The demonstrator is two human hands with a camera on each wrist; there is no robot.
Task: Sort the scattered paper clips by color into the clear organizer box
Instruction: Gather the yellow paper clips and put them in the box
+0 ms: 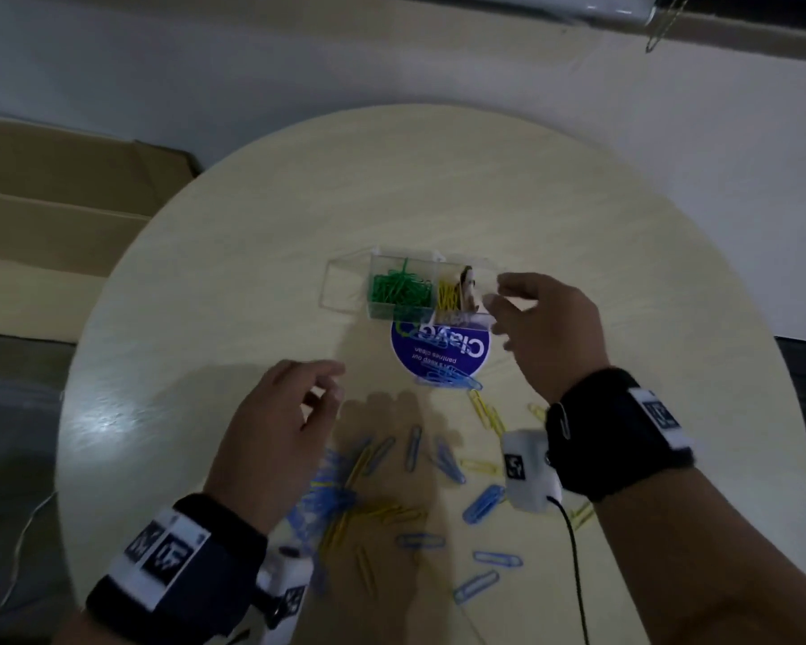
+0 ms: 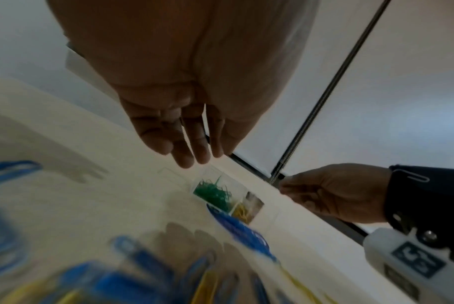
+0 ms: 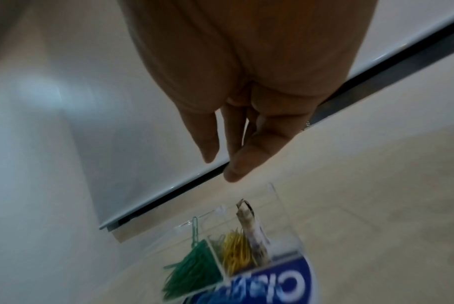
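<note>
The clear organizer box (image 1: 345, 281) stands mid-table, with green clips (image 1: 399, 288) in its middle compartment and yellow clips (image 1: 447, 293) in the one beside it. My right hand (image 1: 499, 304) hovers at the box's right end, fingers relaxed and holding nothing; in the right wrist view the hand (image 3: 220, 164) hangs above the box (image 3: 280, 205). My left hand (image 1: 331, 384) floats over the table near the box, fingers loose and empty, as the left wrist view (image 2: 192, 156) also shows. Blue clips (image 1: 482, 502) and yellow clips (image 1: 485, 412) lie scattered near me.
A round white disc with a blue label (image 1: 438, 353) lies against the box's near side. Flattened cardboard (image 1: 43, 202) lies left of the round table (image 1: 205, 272). A black cable (image 1: 573, 551) trails from my right wrist camera.
</note>
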